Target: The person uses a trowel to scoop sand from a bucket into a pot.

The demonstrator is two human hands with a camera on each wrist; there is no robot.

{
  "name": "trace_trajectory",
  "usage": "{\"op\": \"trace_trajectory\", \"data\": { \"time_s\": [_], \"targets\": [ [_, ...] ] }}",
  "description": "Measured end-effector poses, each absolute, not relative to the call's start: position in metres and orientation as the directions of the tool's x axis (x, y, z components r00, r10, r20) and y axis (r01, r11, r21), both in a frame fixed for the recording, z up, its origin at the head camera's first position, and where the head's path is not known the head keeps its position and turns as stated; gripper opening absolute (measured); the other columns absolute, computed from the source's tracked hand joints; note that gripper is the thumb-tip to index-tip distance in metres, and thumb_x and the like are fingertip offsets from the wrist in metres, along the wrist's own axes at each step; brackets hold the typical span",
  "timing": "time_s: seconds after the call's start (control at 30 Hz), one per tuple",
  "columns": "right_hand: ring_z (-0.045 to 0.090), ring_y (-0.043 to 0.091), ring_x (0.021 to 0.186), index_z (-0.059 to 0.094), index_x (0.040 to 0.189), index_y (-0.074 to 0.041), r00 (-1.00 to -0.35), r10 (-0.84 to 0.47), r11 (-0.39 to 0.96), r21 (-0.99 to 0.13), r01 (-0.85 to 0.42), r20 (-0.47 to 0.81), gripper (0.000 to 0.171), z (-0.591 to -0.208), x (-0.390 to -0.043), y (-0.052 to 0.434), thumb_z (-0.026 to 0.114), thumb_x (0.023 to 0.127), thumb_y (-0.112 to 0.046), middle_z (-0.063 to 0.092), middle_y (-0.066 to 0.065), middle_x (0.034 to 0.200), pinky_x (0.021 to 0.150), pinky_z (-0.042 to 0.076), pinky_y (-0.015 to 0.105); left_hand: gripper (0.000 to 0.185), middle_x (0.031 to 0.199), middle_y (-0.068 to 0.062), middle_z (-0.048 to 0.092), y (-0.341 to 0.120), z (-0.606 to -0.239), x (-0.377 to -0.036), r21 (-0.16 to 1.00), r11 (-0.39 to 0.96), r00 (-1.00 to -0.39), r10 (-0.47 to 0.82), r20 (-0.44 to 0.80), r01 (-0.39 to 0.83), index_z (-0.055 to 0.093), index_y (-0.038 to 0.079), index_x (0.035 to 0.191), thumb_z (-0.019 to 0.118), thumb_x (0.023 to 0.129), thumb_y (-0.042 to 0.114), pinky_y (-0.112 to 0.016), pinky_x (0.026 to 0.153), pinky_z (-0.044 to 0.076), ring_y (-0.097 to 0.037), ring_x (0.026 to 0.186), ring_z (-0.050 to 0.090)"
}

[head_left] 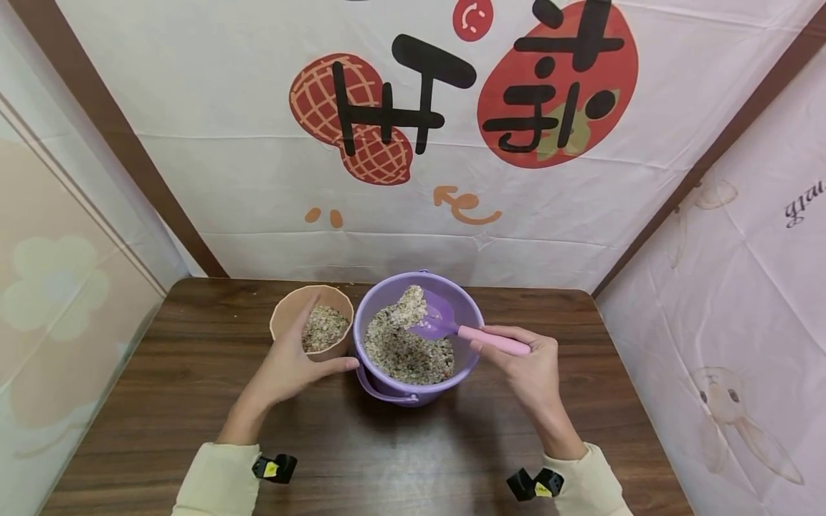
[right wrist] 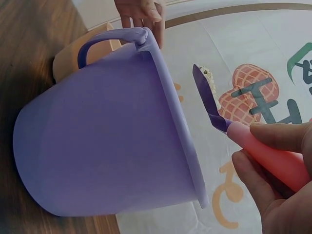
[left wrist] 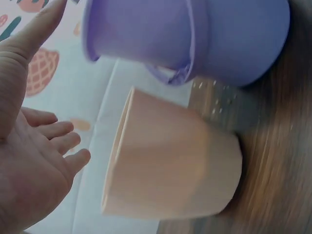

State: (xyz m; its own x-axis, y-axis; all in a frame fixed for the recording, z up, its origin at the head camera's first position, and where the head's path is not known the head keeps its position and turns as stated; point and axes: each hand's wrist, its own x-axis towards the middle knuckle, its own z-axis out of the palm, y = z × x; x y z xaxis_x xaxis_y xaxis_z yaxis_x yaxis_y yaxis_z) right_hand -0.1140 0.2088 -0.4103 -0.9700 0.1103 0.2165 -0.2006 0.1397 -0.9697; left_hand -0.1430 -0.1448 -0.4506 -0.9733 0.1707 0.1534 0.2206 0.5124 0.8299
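1. Landmark: the purple bucket (right wrist: 107, 136) stands on the wooden table (head_left: 193, 387), partly filled with gravel (head_left: 413, 362); all positions below refer to it.

2. The scoop (head_left: 474, 335) is held above the bucket's mouth, clear of its rim, with a heaped load (head_left: 409, 304) on its purple blade (head_left: 441, 320).

3. The right hand (head_left: 532, 369), to the bucket's right, has thumb and fingers clamped on the scoop's pink handle.

4. The left hand (head_left: 293, 362), to the bucket's left, has its thumb spread well apart from its fingers and grips nothing. (Its thumb tip overlaps the bucket's rim in the head view; whether the two touch cannot be told.)

5. The peach cup (left wrist: 170, 161) stands upright just left of the bucket, with some gravel inside; pale grains (left wrist: 222, 100) lie on the table beside the bucket, on the cup's side.

6. Likely faults: a roll of the right wrist could shed the load over the blade's edge; a leftward swing made too low could knock the blade on the bucket's rim; a bump from the unbraced left hand could tip the cup.

7. Orientation: the scoop's long axis runs across the bucket's mouth, blade tip pointing left and slightly away from the person, handle sloping up past the right rim.
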Motion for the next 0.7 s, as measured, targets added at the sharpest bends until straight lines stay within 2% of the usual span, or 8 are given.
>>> {"op": "trace_trajectory", "data": {
  "time_s": [0.13,0.4,0.53,0.7],
  "targets": [
    [0.075,0.024,0.09,0.08,0.1,-0.001,-0.974,0.099,0.142,-0.971,-0.191,0.205,0.026,-0.41,-0.113,0.208,0.09,0.076,-0.004,0.077,0.013,0.091,0.07,0.06,0.028,0.131,0.162,-0.023,0.024,-0.16,-0.449,-0.145,0.818,0.538,-0.979,0.12,0.165,0.204,0.015,0.008,0.163,0.097,0.066,0.041,-0.066,0.113,0.028,-0.043,0.145,0.028],
    [0.075,0.024,0.091,0.081,0.099,-0.002,-0.972,0.087,0.149,-0.968,-0.202,0.216,0.025,-0.407,-0.113,0.205,0.089,0.076,-0.003,0.077,0.01,0.089,0.069,0.06,0.027,0.139,0.163,-0.032,0.012,-0.187,-0.456,-0.153,0.774,0.621,-0.993,0.069,0.099,0.12,0.003,-0.002,0.161,0.094,0.068,0.046,-0.07,0.112,0.026,-0.052,0.146,0.021],
    [0.075,0.024,0.093,0.08,0.099,-0.002,-0.973,0.083,0.155,-0.968,-0.199,0.214,0.026,-0.405,-0.114,0.204,0.09,0.076,-0.004,0.078,0.009,0.089,0.07,0.059,0.026,0.139,0.16,-0.036,0.015,-0.195,-0.466,-0.158,0.77,0.629,-0.994,0.076,0.082,0.111,0.003,-0.009,0.158,0.095,0.068,0.043,-0.069,0.111,0.028,-0.053,0.144,0.024],
    [0.074,0.023,0.093,0.081,0.099,-0.004,-0.976,0.067,0.166,-0.967,-0.192,0.205,0.027,-0.4,-0.117,0.2,0.092,0.075,-0.009,0.078,0.009,0.089,0.07,0.059,0.026,0.138,0.159,-0.038,0.016,-0.199,-0.475,-0.163,0.768,0.638,-0.998,0.066,0.02,0.058,0.003,-0.01,0.158,0.094,0.069,0.044,-0.07,0.111,0.027,-0.055,0.144,0.023]
  ]
}}
